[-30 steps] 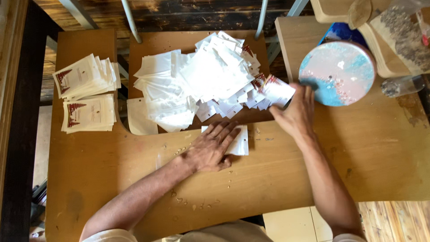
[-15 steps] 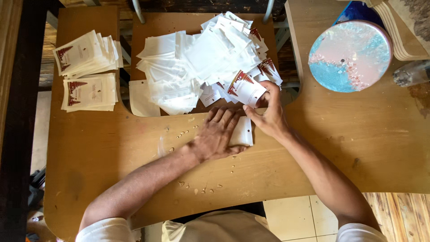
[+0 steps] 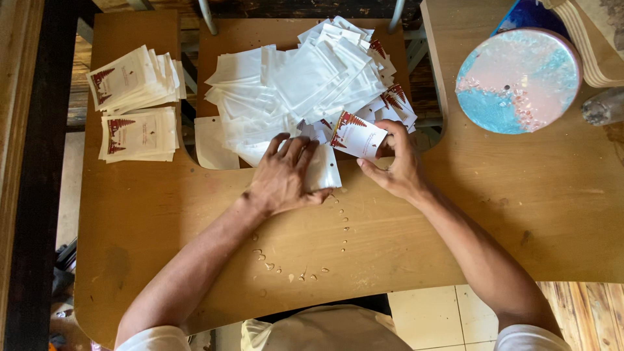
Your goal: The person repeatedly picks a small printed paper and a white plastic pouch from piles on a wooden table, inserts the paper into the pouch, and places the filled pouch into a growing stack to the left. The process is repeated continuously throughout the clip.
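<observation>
My left hand (image 3: 284, 174) lies flat, fingers spread, on a small clear plastic pouch (image 3: 326, 170) on the wooden table (image 3: 195, 221). My right hand (image 3: 398, 166) pinches a white card with a dark red printed edge (image 3: 358, 134), tilted, just right of the pouch. Behind both hands lies a loose heap of clear pouches (image 3: 292, 84), with more red-printed cards (image 3: 393, 101) at its right side.
Two stacks of filled printed packets (image 3: 133, 107) sit at the far left. A round blue and pink disc (image 3: 518, 79) stands at the right, with a curved wooden object (image 3: 595, 45) beyond it. Small beads or seeds (image 3: 292, 270) are scattered near the table's front edge.
My right hand picked a printed card from the heap's right side and brought it left beside the pouch. My left hand has stayed pressed on the pouch.
</observation>
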